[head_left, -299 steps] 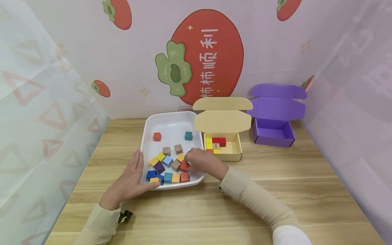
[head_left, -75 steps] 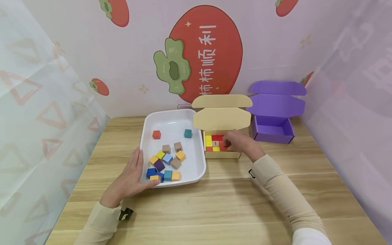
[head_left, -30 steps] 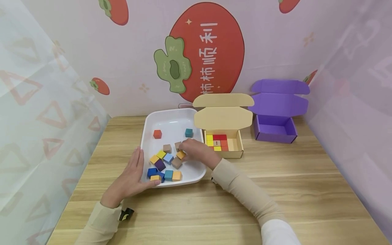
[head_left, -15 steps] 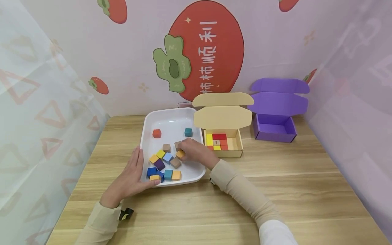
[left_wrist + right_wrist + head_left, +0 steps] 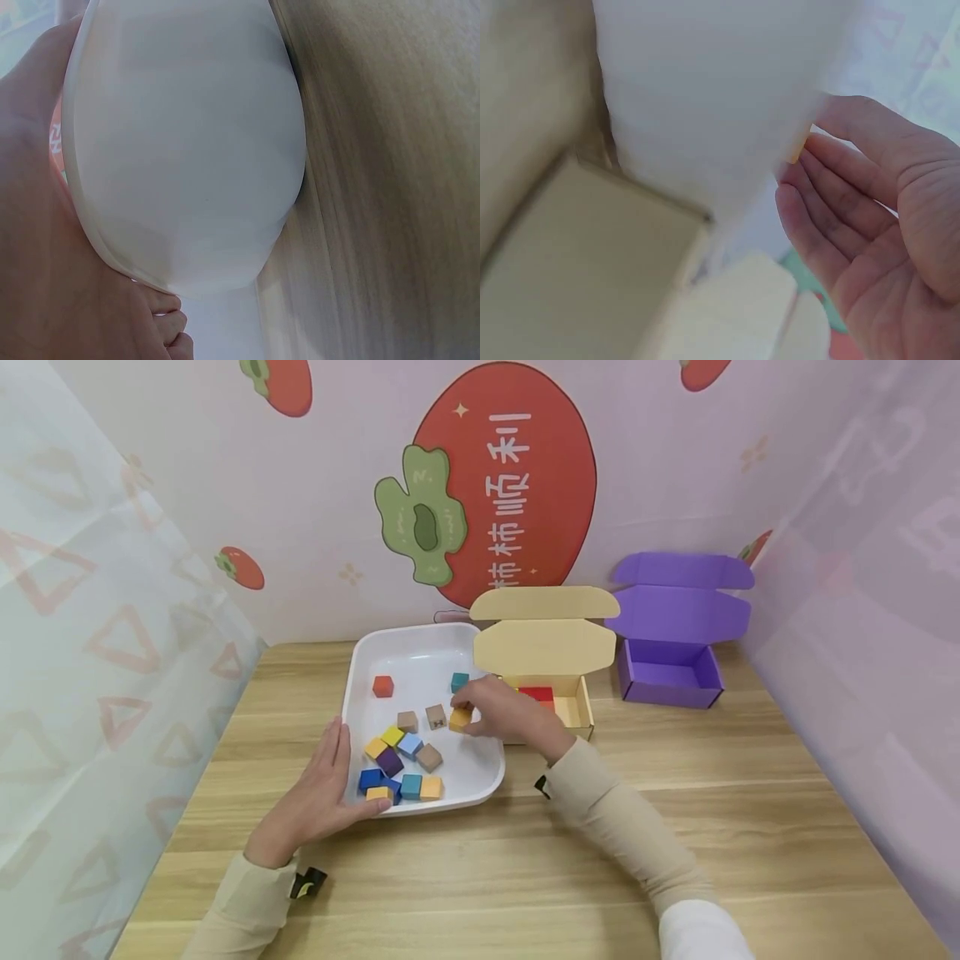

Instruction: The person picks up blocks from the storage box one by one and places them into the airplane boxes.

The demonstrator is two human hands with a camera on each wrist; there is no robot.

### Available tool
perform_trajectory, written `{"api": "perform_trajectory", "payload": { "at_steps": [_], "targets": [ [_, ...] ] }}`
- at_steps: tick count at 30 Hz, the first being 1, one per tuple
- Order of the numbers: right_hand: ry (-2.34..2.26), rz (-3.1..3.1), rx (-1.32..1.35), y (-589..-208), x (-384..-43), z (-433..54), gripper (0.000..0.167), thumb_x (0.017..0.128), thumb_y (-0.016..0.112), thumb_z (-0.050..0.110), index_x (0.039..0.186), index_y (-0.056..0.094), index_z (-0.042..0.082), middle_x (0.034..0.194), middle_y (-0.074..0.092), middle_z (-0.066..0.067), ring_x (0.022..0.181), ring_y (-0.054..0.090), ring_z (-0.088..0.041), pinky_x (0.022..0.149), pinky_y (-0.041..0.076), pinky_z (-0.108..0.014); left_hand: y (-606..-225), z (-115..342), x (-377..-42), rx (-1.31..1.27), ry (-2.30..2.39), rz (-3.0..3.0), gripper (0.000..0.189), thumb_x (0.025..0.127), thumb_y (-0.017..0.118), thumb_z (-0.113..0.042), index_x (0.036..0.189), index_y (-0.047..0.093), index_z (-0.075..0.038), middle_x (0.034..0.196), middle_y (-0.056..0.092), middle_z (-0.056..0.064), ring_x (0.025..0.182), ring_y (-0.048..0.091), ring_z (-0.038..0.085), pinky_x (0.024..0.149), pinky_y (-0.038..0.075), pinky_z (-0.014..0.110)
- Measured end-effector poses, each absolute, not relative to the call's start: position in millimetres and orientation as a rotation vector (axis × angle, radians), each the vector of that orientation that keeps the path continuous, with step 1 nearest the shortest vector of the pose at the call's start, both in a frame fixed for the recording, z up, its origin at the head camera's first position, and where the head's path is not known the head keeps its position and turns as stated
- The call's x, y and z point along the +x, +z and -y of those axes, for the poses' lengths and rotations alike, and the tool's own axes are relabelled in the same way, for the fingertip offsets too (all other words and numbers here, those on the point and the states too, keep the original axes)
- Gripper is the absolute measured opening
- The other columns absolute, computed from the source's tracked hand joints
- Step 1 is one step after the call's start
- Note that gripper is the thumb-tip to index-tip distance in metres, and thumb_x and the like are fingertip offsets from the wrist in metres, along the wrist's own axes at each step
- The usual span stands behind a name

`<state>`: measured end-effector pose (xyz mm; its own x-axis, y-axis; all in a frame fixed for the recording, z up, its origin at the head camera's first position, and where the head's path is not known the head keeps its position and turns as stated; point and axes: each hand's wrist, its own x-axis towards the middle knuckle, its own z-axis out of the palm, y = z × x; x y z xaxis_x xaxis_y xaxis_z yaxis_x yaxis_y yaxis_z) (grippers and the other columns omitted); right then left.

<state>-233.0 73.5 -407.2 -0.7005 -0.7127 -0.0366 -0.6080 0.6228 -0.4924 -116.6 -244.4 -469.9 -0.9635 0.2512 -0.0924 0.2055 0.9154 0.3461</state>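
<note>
My left hand (image 5: 311,806) rests at the near left corner of the white tray (image 5: 420,664), fingers straight along its outer side and thumb over the front rim. In the left wrist view, the outer wall of the tray (image 5: 187,150) fills the middle. My right hand (image 5: 506,714) pinches an orange-yellow cube (image 5: 460,721) between thumb and fingers over the tray's right part. Only an edge of that cube (image 5: 800,147) shows in the right wrist view, behind the tray's blurred wall. Wooden cubes in blue, teal, purple, yellow and brown lie in the tray, among them a red cube (image 5: 383,686).
Right of the tray stands an open beige box (image 5: 543,647) with red cubes (image 5: 536,695) inside; my right hand hides part of it. Behind it to the right is an open purple box (image 5: 671,693). A fabric backdrop (image 5: 315,510) encloses the wooden table (image 5: 637,793).
Several red cubes have gone from the tray, and the box's red cubes have increased. My right hand came back from the box, took the orange-yellow cube and moved it right. The left hand stayed.
</note>
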Motion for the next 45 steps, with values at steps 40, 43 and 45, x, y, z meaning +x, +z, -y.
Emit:
{"api": "perform_trajectory", "payload": {
  "at_steps": [40,43,45],
  "targets": [
    [-0.389,-2.888,-0.873,-425,-267,-203,0.018,0.089,0.084,0.006,0.105,0.077,0.002,0.085,0.069,-0.006,0.076,0.054,-0.021,0.071,0.047,-0.034,-470,246,-116,0.354,0.522,-2.94,0.139,0.083,0.066,-0.081,0.167,-0.006,0.003,0.177,-0.013,0.023,0.164,-0.001,0.046,0.127,0.022,0.068],
    [-0.372,-2.882,-0.849,-430,-265,-201,0.013,0.092,0.08,0.005,0.105,0.077,0.004,0.087,0.07,-0.008,0.076,0.055,-0.022,0.07,0.046,-0.033,-470,246,-116,0.358,0.517,-2.941,0.139,0.083,0.066,-0.081,0.167,-0.006,0.003,0.177,-0.013,0.023,0.164,0.0,0.046,0.127,0.023,0.068],
    [-0.338,-2.89,-0.829,-432,-264,-200,0.013,0.093,0.078,0.002,0.105,0.077,0.006,0.088,0.071,-0.008,0.077,0.057,-0.023,0.07,0.047,-0.033,-470,246,-116,0.362,0.515,-2.943,0.139,0.083,0.066,-0.081,0.167,-0.006,0.003,0.177,-0.012,0.023,0.164,0.0,0.046,0.127,0.023,0.068]
  ]
}}
